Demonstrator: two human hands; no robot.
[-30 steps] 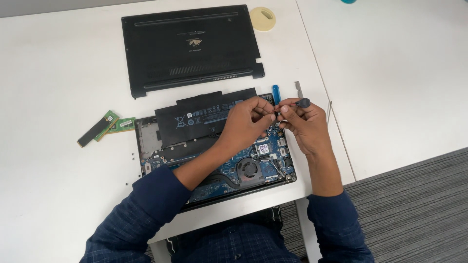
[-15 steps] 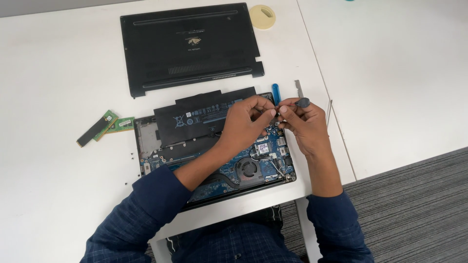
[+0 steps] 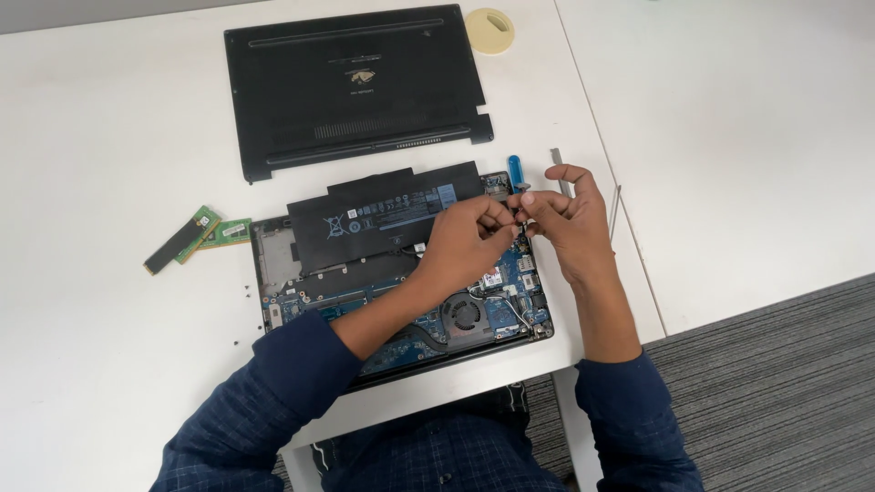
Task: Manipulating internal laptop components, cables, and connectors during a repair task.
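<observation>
Right now both my hands meet above the right edge of the opened laptop (image 3: 301, 273), which lies on the white table (image 3: 109, 118) with its insides showing. My left hand (image 3: 462, 244) and my right hand (image 3: 567, 219) have their fingertips pinched narrow around one tiny dark part (image 3: 518, 212); it is too small for me to say what it is, perhaps a screw or a small clip. It sits between the thumbs and forefingers, just above the corner of the circuit board.

I judge this part to be very light, hard and slippery, easy to drop among the components. A fingertip pinch on its sides seems the only sensible hold, with little force.

Just beyond my fingers lies a screwdriver with a blue handle (image 3: 514, 169), and beside it a thin grey metal strip (image 3: 558, 162). The black battery (image 3: 383, 214) fills the upper half of the laptop, and the round fan (image 3: 466, 315) sits lower, near my left wrist. The removed black bottom cover (image 3: 355, 87) rests farther up the table, with a roll of pale tape (image 3: 489, 30) near its corner. Two memory sticks (image 3: 196, 237) lie to the left, well apart from my hands.
</observation>
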